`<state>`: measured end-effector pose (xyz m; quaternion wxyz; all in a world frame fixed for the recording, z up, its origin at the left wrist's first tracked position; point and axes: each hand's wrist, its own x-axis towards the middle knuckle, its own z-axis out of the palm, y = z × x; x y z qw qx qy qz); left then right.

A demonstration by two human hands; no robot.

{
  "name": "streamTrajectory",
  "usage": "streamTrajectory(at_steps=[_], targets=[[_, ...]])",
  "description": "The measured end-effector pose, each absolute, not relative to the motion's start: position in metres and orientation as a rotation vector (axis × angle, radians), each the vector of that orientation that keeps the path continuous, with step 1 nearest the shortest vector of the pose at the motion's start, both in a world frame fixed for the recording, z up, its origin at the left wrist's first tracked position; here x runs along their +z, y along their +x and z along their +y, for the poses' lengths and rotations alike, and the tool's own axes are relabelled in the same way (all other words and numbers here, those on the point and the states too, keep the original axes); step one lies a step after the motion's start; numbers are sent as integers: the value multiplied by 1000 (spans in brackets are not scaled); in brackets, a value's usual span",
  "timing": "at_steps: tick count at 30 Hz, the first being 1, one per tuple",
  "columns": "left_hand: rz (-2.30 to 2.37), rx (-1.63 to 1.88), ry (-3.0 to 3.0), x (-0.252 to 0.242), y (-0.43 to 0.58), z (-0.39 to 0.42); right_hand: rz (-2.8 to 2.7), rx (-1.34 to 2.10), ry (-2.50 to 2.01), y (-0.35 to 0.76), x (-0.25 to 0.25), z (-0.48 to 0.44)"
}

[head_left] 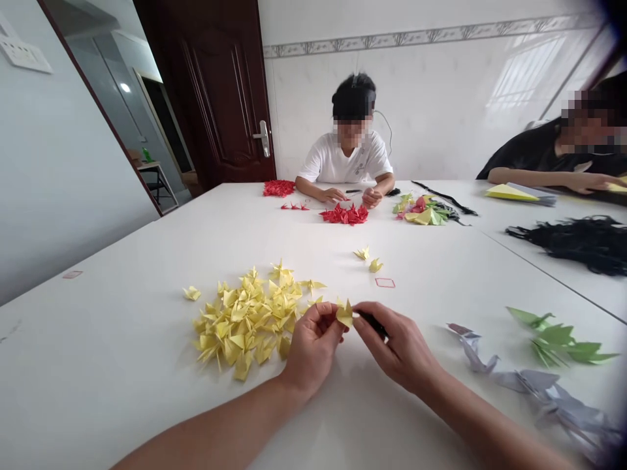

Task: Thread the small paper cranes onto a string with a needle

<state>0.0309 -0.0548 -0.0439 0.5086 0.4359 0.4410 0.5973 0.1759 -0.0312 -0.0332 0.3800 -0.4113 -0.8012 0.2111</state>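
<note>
Head view: left hand (312, 349) pinches a yellow paper crane (344, 313) above the bench (98, 365); right hand (399, 349), just beside, grips a black pen (373, 324). Crane likely light, crushable; best held by its body.

No words or numbers can be read here. A small red outline (385, 282) on the white table (122, 352) sits near the yellow paper cranes (247, 326) and shows nothing to read. A white plate (25, 53) on the wall is too small to read.
</note>
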Motion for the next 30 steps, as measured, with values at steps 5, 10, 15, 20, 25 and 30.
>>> streamTrajectory(at_steps=[5, 10, 15, 20, 25, 30], targets=[[1092, 1448, 1064, -46, 30, -53, -2159, 357, -972, 175, -36, -29], [1123, 1436, 1058, -48, 30, -53, -2224, 261, -1028, 177, -39, -27], [1136, 1450, 1044, -49, 30, -53, -2277, 242, -1075, 177, -39, -27], [1166, 1446, 1058, -47, 30, -54, -2288, 246, -1094, 177, -39, -26], [1183, 1437, 1093, -49, 30, -54, -2299, 264, -1108, 176, -40, -26], [1173, 1420, 1061, -44, 31, -55, -2242, 330, -1105, 176, -40, -26]])
